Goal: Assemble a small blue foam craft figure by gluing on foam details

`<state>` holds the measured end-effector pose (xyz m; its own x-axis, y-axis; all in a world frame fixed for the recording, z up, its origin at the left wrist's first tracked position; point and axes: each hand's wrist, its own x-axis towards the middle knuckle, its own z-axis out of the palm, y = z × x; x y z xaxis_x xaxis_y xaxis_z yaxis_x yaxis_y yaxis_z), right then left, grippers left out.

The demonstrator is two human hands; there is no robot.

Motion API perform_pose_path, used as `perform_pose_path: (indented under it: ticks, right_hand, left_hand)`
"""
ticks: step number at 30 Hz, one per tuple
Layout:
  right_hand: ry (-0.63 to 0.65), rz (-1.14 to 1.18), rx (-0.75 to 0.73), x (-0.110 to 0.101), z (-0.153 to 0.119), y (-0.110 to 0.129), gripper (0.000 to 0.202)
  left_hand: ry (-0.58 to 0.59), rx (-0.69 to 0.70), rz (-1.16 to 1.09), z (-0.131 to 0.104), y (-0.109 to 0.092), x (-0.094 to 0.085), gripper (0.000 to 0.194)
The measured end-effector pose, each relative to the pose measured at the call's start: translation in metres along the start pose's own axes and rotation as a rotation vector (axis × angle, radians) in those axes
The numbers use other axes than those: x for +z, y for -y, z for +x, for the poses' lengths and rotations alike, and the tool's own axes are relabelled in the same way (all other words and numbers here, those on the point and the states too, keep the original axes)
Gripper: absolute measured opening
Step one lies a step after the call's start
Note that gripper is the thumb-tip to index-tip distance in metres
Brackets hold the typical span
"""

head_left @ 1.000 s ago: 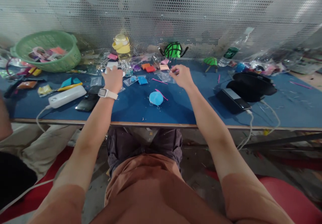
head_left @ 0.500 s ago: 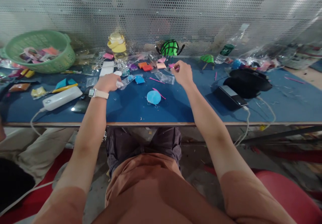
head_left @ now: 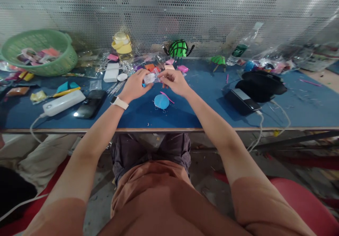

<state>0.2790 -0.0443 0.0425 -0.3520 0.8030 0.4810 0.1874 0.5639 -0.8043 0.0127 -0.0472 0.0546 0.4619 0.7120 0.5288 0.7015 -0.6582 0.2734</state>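
Perforated metal panel [head_left: 164, 10] along the back, grey, light catching it at upper right. Blue tabletop [head_left: 185, 119] in front of me, crowded along its far side. I sit close to its near edge, both forearms over it.

My left hand [head_left: 137, 84] is curled, thumb and fingers closed about the left end of a clear packet [head_left: 150, 78] with something white in it; contents too small to make out. My right hand [head_left: 173, 81] meets the other end, fingers bent, thumb and fingertips pinching the plastic. Packet is between my two hands, above the middle of the table. Pale-strapped watch [head_left: 119, 103] on my left wrist.

Just nearer to me than the packet: a round light-blue piece [head_left: 161, 102], small wire loops at its rim, with a pink stick [head_left: 167, 98] lying at its upper right edge.

Beyond my hands: orange block [head_left: 149, 67], peach block [head_left: 169, 67], and a bright pink block [head_left: 182, 68] just past my right hand. Farther back, a green model [head_left: 178, 48] banded in black, against the panel; a smaller green model [head_left: 218, 60] to its right.

To the left of my left hand, a white box [head_left: 111, 72] near a yellow-topped bottle [head_left: 122, 47]. Far left, a green basket [head_left: 70, 58] of coloured pieces.
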Motion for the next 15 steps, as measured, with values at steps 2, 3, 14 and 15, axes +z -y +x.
perform_pose_path:
  ticks: [2,3,14,15]
  right_hand:
    - [-0.028,0.037,-0.001,0.0,0.0,0.0,0.063]
    - [-0.031,0.049,-0.002,-0.001,0.0,0.0,0.061]
    - [-0.06,-0.087,-0.084,-0.001,-0.001,-0.003,0.061]
    - [-0.056,-0.089,-0.083,-0.001,-0.001,-0.001,0.061]
  left_hand:
    - [-0.044,0.002,-0.058,-0.001,-0.004,0.007,0.039]
    - [-0.067,0.005,-0.083,-0.002,-0.004,0.01,0.039]
    - [-0.105,0.016,-0.133,-0.001,0.006,0.028,0.041]
    - [-0.089,0.007,-0.128,-0.002,0.004,0.027,0.041]
